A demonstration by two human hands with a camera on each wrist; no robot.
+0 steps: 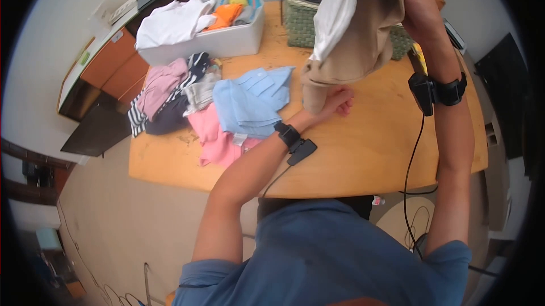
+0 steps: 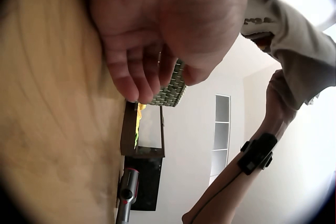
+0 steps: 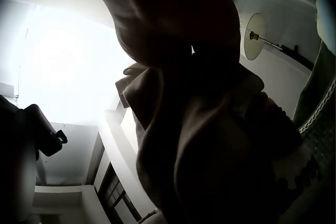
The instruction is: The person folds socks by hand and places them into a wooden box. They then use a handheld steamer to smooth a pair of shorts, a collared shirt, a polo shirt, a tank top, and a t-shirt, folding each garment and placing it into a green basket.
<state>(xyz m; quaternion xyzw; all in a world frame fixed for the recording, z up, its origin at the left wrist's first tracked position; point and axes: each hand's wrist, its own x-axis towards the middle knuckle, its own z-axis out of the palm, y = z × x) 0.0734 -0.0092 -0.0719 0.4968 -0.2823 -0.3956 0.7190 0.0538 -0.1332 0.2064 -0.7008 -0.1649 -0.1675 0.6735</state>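
Raised at the upper right of the head view, my right hand (image 1: 421, 11) grips a beige garment (image 1: 363, 39) that has a white part along its left side. The cloth hangs down in folds over the table, its lower end beside my left wrist. Dark in the right wrist view, the same garment (image 3: 178, 134) drops below the hand. My left hand (image 1: 336, 102) is low over the wooden table (image 1: 363, 147), under the hanging cloth. In the left wrist view its fingers (image 2: 139, 74) are loosely bent, with nothing held in them.
Left of my hands lie a folded light-blue garment (image 1: 250, 99), a pink garment (image 1: 213, 136) and a heap with a mauve garment (image 1: 162, 90). Behind them stands a white bin (image 1: 233, 42) of clothes. A green woven basket (image 1: 298, 25) stands at the back. Cables trail from both wrist cameras.
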